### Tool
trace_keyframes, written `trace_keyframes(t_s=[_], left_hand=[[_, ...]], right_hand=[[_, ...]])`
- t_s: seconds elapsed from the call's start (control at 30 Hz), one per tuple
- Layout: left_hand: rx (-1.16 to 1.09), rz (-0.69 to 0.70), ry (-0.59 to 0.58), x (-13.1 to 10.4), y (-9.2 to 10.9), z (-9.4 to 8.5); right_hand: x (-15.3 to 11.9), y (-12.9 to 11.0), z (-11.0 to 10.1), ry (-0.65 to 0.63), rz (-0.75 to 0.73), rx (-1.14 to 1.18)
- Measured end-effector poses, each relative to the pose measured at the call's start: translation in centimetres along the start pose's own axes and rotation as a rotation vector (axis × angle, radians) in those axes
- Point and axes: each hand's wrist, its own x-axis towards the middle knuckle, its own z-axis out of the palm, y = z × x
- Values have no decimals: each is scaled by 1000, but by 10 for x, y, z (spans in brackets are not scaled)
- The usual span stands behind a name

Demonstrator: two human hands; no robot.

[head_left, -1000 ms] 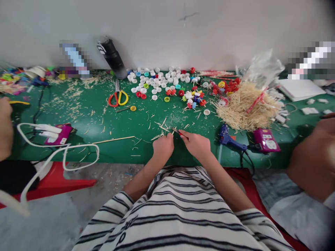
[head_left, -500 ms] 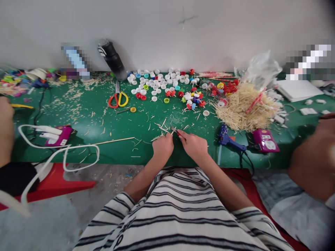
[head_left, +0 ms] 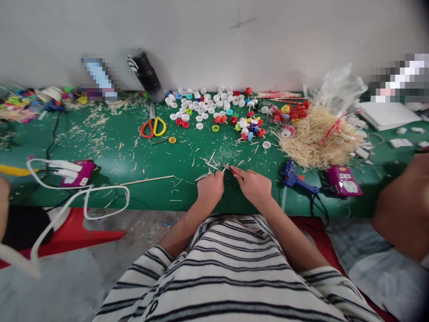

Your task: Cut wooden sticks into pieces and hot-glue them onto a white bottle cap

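Observation:
Close to the table's front edge, my left hand (head_left: 210, 188) is closed, pinching a thin wooden stick (head_left: 223, 170) whose pale tip just shows past the fingers. My right hand (head_left: 254, 185) grips a small knife (head_left: 227, 167) with a red handle, its short blade pointing left against or very near the stick; contact is too small to make out. Pale wood shavings (head_left: 210, 162) lie just beyond both hands. One longer stick (head_left: 147, 180) rests on the table to the left.
Scissors (head_left: 153, 127), a black bottle (head_left: 147, 78) and many bottle caps (head_left: 214, 103) stand beyond. At right are a heap of sticks (head_left: 318, 138), a blue glue gun (head_left: 295, 178) and a purple socket box (head_left: 344, 181). White cables (head_left: 83, 190) loop at left; people sit on both sides.
My right hand has shifted slightly right with the knife, and the view has drifted a little. The neighbour's hand at far left has moved down and toward the edge.

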Motion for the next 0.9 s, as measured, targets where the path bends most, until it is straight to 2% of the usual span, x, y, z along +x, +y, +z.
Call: trace_keyframes(t_s=[0.17, 0.37, 0.5, 0.7, 0.9], left_hand=[[3, -8, 11, -1, 0, 3], [-18, -45, -8, -2, 0, -1], [-39, -67, -32, -2, 1, -6], [-43, -58, -4, -3, 0, -8], [-32, -42, -19, -1, -1, -11]], right_hand=[[11, 4, -3, -17, -36, -28], [14, 11, -6, 20, -60, 34], [9, 17, -10, -27, -48, 94], [-8, 25, -11, -62, -5, 182], [-13, 17, -10, -87, -4, 212]])
